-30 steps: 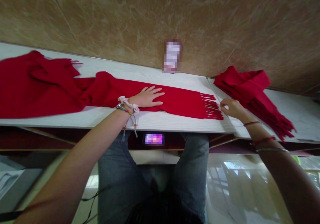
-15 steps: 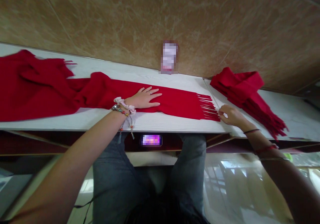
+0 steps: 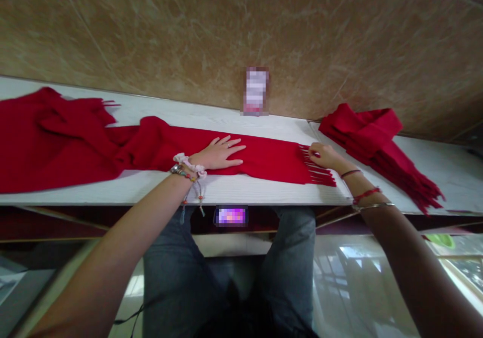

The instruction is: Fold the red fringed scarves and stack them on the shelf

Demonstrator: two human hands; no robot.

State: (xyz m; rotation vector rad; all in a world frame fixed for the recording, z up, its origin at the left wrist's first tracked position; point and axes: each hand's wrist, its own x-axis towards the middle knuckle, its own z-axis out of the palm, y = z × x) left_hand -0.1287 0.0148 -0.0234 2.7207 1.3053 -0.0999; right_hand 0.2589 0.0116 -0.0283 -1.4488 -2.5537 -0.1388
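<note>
A long red scarf point(image 3: 271, 157) lies along the white table, its fringed end to the right and its left part bunched in loose folds. My left hand point(image 3: 218, 154) rests flat on the scarf with the fingers spread. At the fringe, my right hand point(image 3: 323, 155) is closed in a pinch, thumb and forefinger at the upper strands. What sits between those fingertips is too small to make out for certain. Another red scarf point(image 3: 377, 139), folded, lies to the right of my right hand.
A blurred card or package point(image 3: 255, 91) stands against the brown marbled wall point(image 3: 169, 36) behind the white table point(image 3: 226, 189). A phone point(image 3: 231, 216) with a lit screen lies below the table's front edge, above my knees.
My right hand has moved left and slightly up, from the lower corner of the fringe to its upper strands. My left hand stays on the scarf. The view has shifted slightly.
</note>
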